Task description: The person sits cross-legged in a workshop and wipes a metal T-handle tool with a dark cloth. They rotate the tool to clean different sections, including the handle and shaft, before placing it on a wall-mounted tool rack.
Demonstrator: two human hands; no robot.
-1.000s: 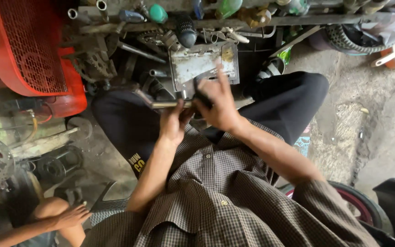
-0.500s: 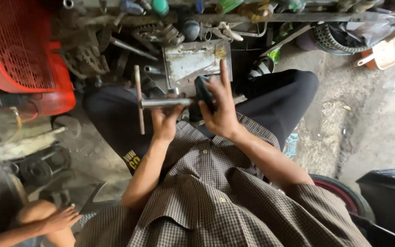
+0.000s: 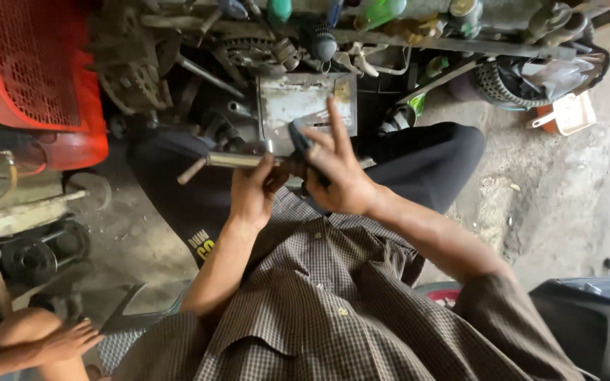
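A checked shirt [image 3: 333, 310] fills the near edge of the head view, and two bare forearms are seen reaching forward from it over dark trousers [image 3: 425, 162]. The left hand [image 3: 252, 194] is closed around a metal shaft [image 3: 231, 161], its fingers [image 3: 266, 166] wrapped over the bar near the inner end. The shaft is held level above the lap, its long axis running left to right, with the free end [image 3: 186, 175] pointing out to the left, past the left hand and away from the right. The right hand [image 3: 340, 176] is set just beside the left, at the shaft's inner end, where a dark part [image 3: 299, 137] is gripped; the thumb and lower fingers are clamped on it while the forefinger [image 3: 337, 120] is raised straight. How shaft and dark part are joined cannot be told, the joint being hidden between the two hands. One shaft and one dark part are counted, with two hands on them. Low at the left, another person's bare foot [image 3: 65, 339] is seen resting on the floor. Beyond the hands one grey metal box [image 3: 305, 106] is seen among oily engine parts. Farther left a red plastic crate [image 3: 30, 63] is stood, and at the far right a tyre [image 3: 510, 81] and a small orange-and-white container [image 3: 566, 113] are seen on the concrete floor [image 3: 566, 197].
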